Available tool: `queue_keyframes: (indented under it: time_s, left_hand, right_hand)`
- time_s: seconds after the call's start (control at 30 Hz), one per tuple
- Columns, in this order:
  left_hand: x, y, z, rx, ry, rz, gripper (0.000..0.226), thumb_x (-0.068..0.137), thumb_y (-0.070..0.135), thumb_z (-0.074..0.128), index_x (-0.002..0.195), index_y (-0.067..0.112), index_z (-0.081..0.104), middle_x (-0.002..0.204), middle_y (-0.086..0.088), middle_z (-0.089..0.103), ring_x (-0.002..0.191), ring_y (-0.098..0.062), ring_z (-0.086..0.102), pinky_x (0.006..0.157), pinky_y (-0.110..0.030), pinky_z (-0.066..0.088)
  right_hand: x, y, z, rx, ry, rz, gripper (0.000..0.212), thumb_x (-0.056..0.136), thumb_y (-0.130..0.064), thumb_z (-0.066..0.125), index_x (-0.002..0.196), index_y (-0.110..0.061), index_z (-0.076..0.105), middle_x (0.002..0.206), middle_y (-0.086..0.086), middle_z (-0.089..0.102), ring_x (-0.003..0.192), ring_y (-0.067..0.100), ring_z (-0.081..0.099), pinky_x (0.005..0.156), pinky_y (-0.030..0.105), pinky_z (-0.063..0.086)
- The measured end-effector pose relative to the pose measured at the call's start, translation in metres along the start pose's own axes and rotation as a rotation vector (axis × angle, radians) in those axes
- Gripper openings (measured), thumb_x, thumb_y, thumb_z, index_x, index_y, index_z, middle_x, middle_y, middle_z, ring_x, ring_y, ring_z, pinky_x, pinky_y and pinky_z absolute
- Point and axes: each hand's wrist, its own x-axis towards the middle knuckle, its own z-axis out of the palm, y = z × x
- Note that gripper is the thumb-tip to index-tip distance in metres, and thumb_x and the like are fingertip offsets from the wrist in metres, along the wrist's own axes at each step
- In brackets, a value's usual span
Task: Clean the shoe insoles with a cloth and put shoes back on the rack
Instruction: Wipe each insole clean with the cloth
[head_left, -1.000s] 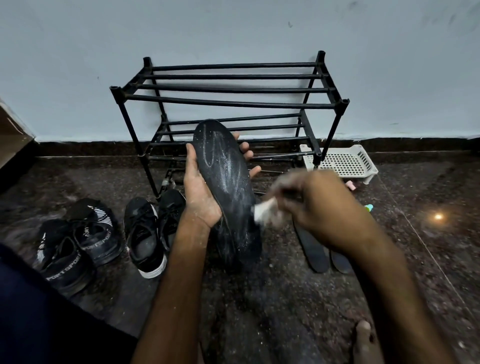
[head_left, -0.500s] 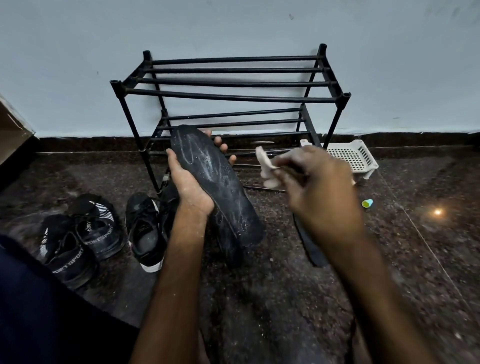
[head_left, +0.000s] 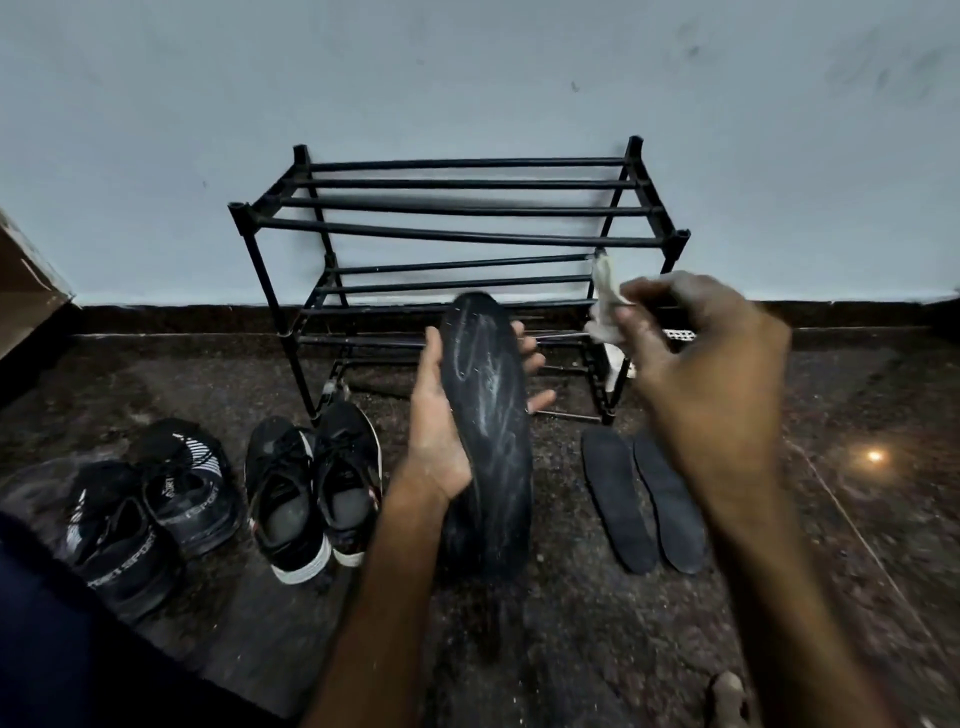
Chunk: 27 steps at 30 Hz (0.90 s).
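1 cardboard box (head_left: 26, 283) far L; white tray (head_left: 675, 334) near wall (head_left: 467, 78).

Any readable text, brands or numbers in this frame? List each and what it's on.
"SPORT": side of the nearest shoe, far left; letters before it blurred.
"SPORT": shoe beside it, faint.
Nothing legible on the other shoes, insoles or rack.

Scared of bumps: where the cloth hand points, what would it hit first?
Probably the black metal shoe rack; the right hand pinching the white cloth points at its bars. Depth unclear.
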Motion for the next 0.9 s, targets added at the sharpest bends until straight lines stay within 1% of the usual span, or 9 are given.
queue_keyframes:
  time_s: [0.07, 0.13, 0.27, 0.47, 0.57, 0.67, 0.73, 0.83, 0.9]
  left_hand:
    - [-0.001, -0.011, 0.011, 0.026, 0.007, -0.06, 0.071, 0.096, 0.063, 0.031, 0.113, 0.007, 0.071, 0.109, -0.013, 0.071, 0.102, -0.026, 0.067, 0.09, -0.042, 0.056]
    - [-0.003, -0.022, 0.017, 0.041, -0.032, -0.073, 0.065, 0.096, 0.06, 0.033, 0.099, 0.013, 0.079, 0.104, -0.011, 0.073, 0.096, -0.023, 0.071, 0.084, -0.033, 0.058]
    - [-0.007, -0.022, 0.021, -0.036, -0.13, -0.107, 0.076, 0.103, 0.051, 0.019, 0.107, -0.004, 0.073, 0.113, -0.026, 0.067, 0.107, -0.034, 0.067, 0.097, -0.054, 0.051]
    - [-0.003, -0.02, 0.013, 0.011, -0.102, -0.084, 0.076, 0.094, 0.063, 0.033, 0.13, 0.001, 0.059, 0.131, -0.019, 0.06, 0.123, -0.03, 0.058, 0.102, -0.049, 0.048]
    - [-0.006, -0.021, 0.023, -0.058, -0.108, -0.121, 0.071, 0.091, 0.062, 0.041, 0.119, 0.002, 0.067, 0.121, -0.018, 0.066, 0.108, -0.029, 0.066, 0.089, -0.04, 0.056]
    - [-0.003, -0.019, 0.017, -0.06, -0.127, -0.138, 0.083, 0.092, 0.067, 0.04, 0.14, 0.0, 0.047, 0.146, -0.019, 0.046, 0.131, -0.032, 0.049, 0.105, -0.048, 0.045]
    - [-0.002, -0.02, 0.014, -0.059, -0.136, -0.146, 0.08, 0.095, 0.068, 0.034, 0.133, 0.001, 0.056, 0.132, -0.018, 0.058, 0.119, -0.032, 0.058, 0.1, -0.048, 0.049]
    - [-0.002, -0.025, 0.013, -0.061, -0.154, -0.119, 0.073, 0.097, 0.062, 0.032, 0.13, 0.003, 0.059, 0.132, -0.02, 0.059, 0.126, -0.032, 0.055, 0.11, -0.055, 0.038]
    - [-0.003, -0.028, 0.018, -0.083, -0.151, -0.136, 0.069, 0.096, 0.059, 0.037, 0.126, 0.003, 0.063, 0.125, -0.019, 0.064, 0.118, -0.03, 0.061, 0.101, -0.048, 0.048]
  right_hand:
    - [-0.006, -0.006, 0.028, -0.056, 0.027, 0.006, 0.024, 0.09, -0.009, 0.067, 0.113, -0.016, 0.069, 0.107, -0.004, 0.067, 0.09, 0.005, 0.063, 0.079, 0.008, 0.051]
    - [-0.015, -0.004, 0.044, -0.07, -0.294, -0.034, 0.02, 0.089, -0.009, 0.069, 0.107, -0.017, 0.073, 0.1, -0.002, 0.07, 0.086, 0.009, 0.066, 0.08, 0.016, 0.053]
    - [-0.017, -0.006, 0.012, 0.442, -0.858, 0.083, 0.013, 0.085, -0.01, 0.074, 0.098, -0.012, 0.075, 0.09, 0.002, 0.076, 0.079, 0.007, 0.069, 0.07, 0.018, 0.053]
    - [0.016, 0.003, 0.015, 0.012, 0.135, -0.046, 0.022, 0.09, -0.008, 0.068, 0.111, -0.014, 0.071, 0.104, -0.003, 0.069, 0.087, 0.004, 0.064, 0.077, 0.001, 0.047]
    - [0.005, 0.006, 0.032, -0.062, -0.47, -0.171, 0.02, 0.088, -0.012, 0.07, 0.108, -0.015, 0.074, 0.102, -0.002, 0.071, 0.088, 0.008, 0.064, 0.092, 0.026, 0.053]
    - [-0.004, 0.007, 0.003, 0.116, -1.076, -0.092, 0.013, 0.085, -0.012, 0.073, 0.097, -0.014, 0.076, 0.088, -0.008, 0.074, 0.076, 0.002, 0.067, 0.07, 0.017, 0.051]
    - [0.003, 0.01, -0.012, 0.193, -0.81, -0.035, 0.015, 0.087, -0.013, 0.07, 0.1, -0.018, 0.075, 0.09, -0.012, 0.073, 0.076, -0.001, 0.067, 0.065, 0.013, 0.051]
    - [0.022, 0.01, 0.003, 0.039, -0.023, -0.112, 0.022, 0.089, -0.011, 0.069, 0.11, -0.016, 0.072, 0.1, -0.006, 0.072, 0.086, 0.003, 0.068, 0.074, 0.005, 0.05]
    - [0.022, 0.004, 0.026, -0.047, 0.063, -0.251, 0.022, 0.09, -0.005, 0.067, 0.11, -0.012, 0.072, 0.102, 0.003, 0.07, 0.091, 0.012, 0.066, 0.084, 0.014, 0.052]
